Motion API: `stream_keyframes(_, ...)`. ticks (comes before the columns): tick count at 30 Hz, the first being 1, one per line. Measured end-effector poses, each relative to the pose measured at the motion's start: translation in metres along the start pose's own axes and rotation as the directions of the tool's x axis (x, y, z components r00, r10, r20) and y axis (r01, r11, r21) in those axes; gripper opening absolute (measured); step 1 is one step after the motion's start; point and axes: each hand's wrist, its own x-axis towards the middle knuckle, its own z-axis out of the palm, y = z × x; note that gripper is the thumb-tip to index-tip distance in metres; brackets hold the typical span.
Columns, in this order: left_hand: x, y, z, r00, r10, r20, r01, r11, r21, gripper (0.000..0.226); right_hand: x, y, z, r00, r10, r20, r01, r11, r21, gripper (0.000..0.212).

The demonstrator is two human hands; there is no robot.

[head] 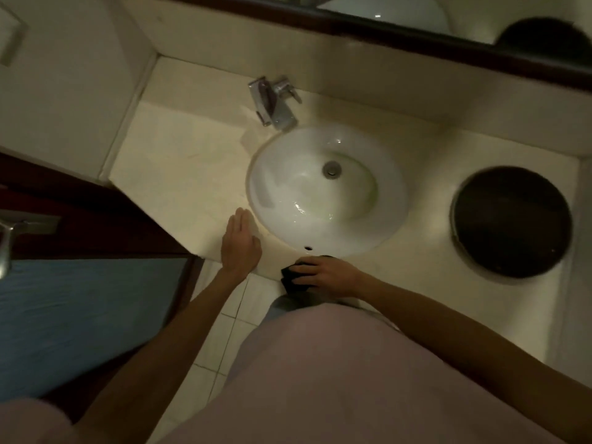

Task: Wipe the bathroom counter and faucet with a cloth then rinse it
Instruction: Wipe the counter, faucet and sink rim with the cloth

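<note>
A cream counter (179,161) holds a white oval sink (326,190) with a chrome faucet (275,102) behind it on the left. My right hand (323,274) grips a dark cloth (293,277) on the counter's front edge, just below the sink rim. My left hand (240,245) rests flat on the counter with straight fingers, at the sink's lower left. Most of the cloth is hidden under my right hand.
A round dark bin opening (512,222) is set into the counter at the right. A mirror (416,14) with a dark frame runs along the back. A dark wooden door with a metal handle (6,241) stands at the left. White floor tiles (224,331) lie below.
</note>
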Motion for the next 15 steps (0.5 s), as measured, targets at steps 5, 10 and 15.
stream_keyframes(5, -0.021, 0.062, 0.030, 0.981, 0.179, 0.070, -0.184, 0.980, 0.080, 0.063, -0.112, -0.003, 0.024, 0.968, 0.188, -0.166, -0.198, 0.979, -0.045, 0.037)
stream_keyframes(10, -0.040, 0.128, 0.051, 0.908, 0.386, 0.161, -0.396, 0.917, 0.034, 0.050, -0.195, -0.015, 0.025, 0.705, 0.629, -0.327, -0.653, 0.756, 0.047, 0.057)
stream_keyframes(15, -0.052, 0.188, 0.066, 0.822, 0.417, 0.389, -0.470, 0.881, 0.049, 0.033, -0.275, -0.038, 0.021, 0.287, 0.840, -0.461, -0.855, 0.441, 0.272, 0.062)
